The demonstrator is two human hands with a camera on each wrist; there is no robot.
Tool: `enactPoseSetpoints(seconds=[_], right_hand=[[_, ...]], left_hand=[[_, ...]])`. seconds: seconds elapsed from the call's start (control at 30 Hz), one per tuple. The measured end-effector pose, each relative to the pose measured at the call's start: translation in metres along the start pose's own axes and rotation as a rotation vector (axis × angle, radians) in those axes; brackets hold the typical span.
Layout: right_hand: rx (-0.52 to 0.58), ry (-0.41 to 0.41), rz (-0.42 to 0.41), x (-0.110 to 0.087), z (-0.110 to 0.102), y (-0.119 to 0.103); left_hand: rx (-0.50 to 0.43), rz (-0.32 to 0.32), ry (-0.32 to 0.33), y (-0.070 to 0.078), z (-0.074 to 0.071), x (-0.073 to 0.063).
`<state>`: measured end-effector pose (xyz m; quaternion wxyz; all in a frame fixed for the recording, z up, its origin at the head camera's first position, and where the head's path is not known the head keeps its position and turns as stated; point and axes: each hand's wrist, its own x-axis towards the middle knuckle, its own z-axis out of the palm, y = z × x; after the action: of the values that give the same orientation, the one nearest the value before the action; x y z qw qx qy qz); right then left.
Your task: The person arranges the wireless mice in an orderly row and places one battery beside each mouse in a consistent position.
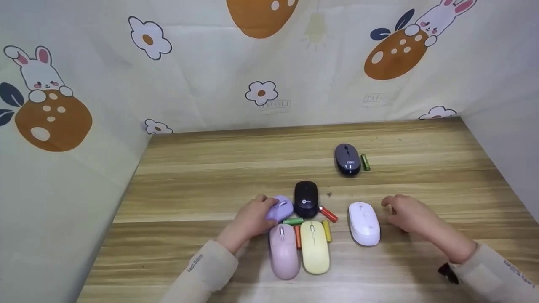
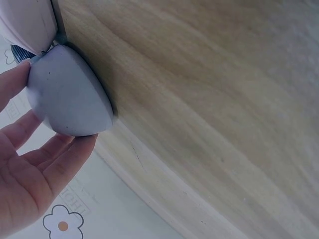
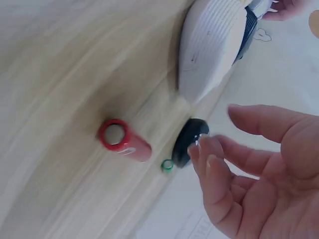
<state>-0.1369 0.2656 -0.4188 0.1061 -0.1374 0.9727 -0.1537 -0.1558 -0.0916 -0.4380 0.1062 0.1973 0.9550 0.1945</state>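
My left hand (image 1: 252,216) grips a purple computer mouse (image 1: 281,208), thumb on one side and fingers on the other. In the left wrist view the fingers curl round the rim of that mouse (image 2: 70,94). A pink mouse (image 1: 285,252) sits just in front of it, and a black mouse (image 1: 306,198) stands at its right. My right hand (image 1: 408,212) hovers to the right of a white mouse (image 1: 364,223), fingers loosely bent, holding nothing. In the right wrist view a red battery (image 3: 124,139) lies on the table near this hand; the hand hides it in the head view.
A yellow mouse (image 1: 316,248) stands beside the pink one, with an orange battery (image 1: 298,237) between them and a yellow battery (image 1: 327,231) at its right. A green battery (image 1: 293,221) and a red-orange battery (image 1: 328,214) lie near the black mouse. Farther back are a dark grey mouse (image 1: 347,160) and another green battery (image 1: 365,162).
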Motion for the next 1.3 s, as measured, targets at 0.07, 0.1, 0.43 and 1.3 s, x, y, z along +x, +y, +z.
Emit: enactPoseSetpoints(seconds=[0.07,0.1,0.43,1.3], right_hand=[[-0.021,-0.016,0.025,-0.003,0.003,0.006],[-0.035,-0.022,0.045,-0.003,0.004,0.010],[0.093,-0.124,0.153,0.001,0.011,0.030],[0.149,-0.051,0.002,0.000,0.028,0.006]], left_hand=[[0.001,0.011,0.009,0.000,0.000,0.000],[0.002,0.016,0.013,-0.001,0.000,-0.001],[0.008,0.004,0.003,-0.001,0.000,0.000],[0.000,0.016,0.003,0.000,-0.001,-0.002]])
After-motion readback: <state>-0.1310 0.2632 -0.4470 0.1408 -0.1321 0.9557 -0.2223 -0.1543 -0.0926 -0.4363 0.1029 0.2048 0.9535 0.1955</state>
